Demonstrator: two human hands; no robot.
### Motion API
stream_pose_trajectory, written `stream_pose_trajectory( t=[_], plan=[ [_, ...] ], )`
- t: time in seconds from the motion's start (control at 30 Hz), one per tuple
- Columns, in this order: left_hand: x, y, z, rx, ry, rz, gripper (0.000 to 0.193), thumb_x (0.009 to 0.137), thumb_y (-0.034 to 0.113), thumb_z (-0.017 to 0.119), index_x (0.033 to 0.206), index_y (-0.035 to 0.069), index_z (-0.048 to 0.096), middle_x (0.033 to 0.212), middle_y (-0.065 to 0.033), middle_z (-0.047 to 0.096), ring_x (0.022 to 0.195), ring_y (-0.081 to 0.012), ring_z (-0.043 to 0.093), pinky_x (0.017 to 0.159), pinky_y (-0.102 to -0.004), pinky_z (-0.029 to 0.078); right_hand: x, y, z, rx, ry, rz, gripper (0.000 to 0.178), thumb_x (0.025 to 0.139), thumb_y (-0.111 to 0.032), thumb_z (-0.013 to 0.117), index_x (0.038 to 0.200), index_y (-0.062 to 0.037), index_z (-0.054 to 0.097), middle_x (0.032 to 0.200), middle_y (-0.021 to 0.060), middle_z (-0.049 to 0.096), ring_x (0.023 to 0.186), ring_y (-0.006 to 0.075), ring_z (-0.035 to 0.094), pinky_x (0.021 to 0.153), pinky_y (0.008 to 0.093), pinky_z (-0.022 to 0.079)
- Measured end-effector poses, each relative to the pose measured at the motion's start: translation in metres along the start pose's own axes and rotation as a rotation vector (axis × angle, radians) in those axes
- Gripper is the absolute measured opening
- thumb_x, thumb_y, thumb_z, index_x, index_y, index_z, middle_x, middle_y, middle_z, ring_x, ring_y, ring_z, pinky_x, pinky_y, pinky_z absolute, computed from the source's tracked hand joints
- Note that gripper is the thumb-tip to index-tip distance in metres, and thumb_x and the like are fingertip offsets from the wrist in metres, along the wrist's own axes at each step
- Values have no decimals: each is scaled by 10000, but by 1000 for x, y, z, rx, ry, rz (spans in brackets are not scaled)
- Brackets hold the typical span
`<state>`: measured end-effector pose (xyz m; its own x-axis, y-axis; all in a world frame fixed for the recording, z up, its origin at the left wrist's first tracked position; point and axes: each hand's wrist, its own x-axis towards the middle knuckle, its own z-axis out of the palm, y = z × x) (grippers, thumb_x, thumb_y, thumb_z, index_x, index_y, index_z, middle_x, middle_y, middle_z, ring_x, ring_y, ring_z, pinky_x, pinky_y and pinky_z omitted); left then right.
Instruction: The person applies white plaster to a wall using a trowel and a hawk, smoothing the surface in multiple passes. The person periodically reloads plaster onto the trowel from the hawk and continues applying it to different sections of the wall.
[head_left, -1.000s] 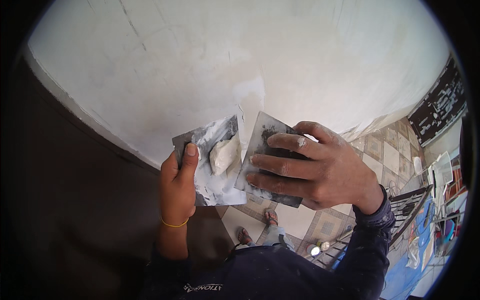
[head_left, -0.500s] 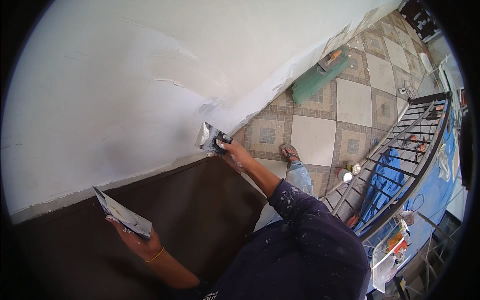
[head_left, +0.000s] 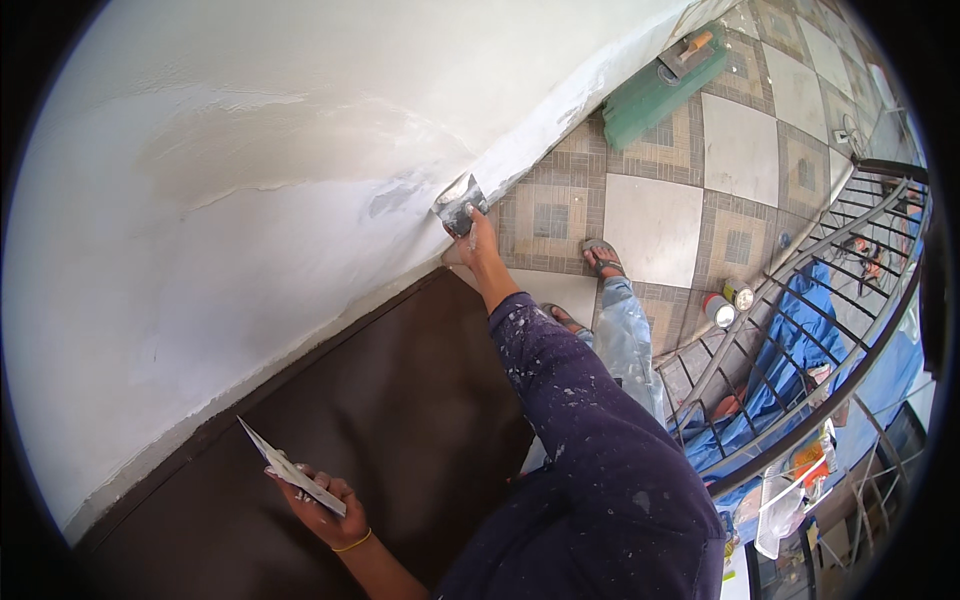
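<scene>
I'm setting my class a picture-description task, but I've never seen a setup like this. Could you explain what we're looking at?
There is no machine here: these are a person's two bare hands. Every picture comes from one wide fisheye camera on the person's head, looking down, so straight edges bend near the rim. The left hand holds a flat plate, seen nearly edge-on. The right hand holds a flat blade low at the pale wall, touching it or nearly so. On the tiled floor lies a green board with a trowel on it; two cans stand by the railing.
</scene>
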<state>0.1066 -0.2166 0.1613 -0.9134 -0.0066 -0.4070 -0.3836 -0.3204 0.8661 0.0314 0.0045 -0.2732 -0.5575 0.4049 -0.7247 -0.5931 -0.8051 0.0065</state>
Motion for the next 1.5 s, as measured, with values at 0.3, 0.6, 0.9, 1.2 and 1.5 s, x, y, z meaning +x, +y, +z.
stream_pose_trajectory(
  t=[0.3,0.6,0.9,1.2,1.5],
  plan=[
    [2,0,-5,-90,-67,-23,332,1019,339,425,1286,150,482,949,-70,662,572,-134,628,375,-203,337,8,6,26,-94,42,-102,362,930,-170,505,1276,-68,471,1196,92,565,1073,237,566,913,386,461],
    [-7,12,-1,-161,-197,7,351,1034,337,382,1298,121,468,958,-73,665,522,-107,580,377,-205,291,-85,21,141,-315,120,-322,533,937,-155,425,1426,-4,277,1364,143,353,1222,249,381,1040,370,304],
    [-28,43,6,-222,-295,127,371,1030,332,392,1287,94,513,955,-79,688,551,-124,623,363,-197,279,-217,7,273,-625,180,-469,477,967,-216,441,1382,-3,339,1293,158,370,1220,315,339,1041,407,287],
    [-51,78,5,-266,-778,177,387,1038,274,350,1383,130,448,1138,-77,656,849,-184,686,566,-232,489,-324,17,373,-730,144,-916,514,899,-144,574,1342,19,371,1196,182,421,1081,347,387,957,460,310],
    [-59,87,10,-341,-702,197,361,1029,296,392,1305,89,500,1049,-75,680,738,-178,687,492,-236,480,-397,23,373,-1066,-254,-1294,720,814,-75,664,1436,-17,306,1345,198,402,1215,342,393,1023,510,289]
  ],
)
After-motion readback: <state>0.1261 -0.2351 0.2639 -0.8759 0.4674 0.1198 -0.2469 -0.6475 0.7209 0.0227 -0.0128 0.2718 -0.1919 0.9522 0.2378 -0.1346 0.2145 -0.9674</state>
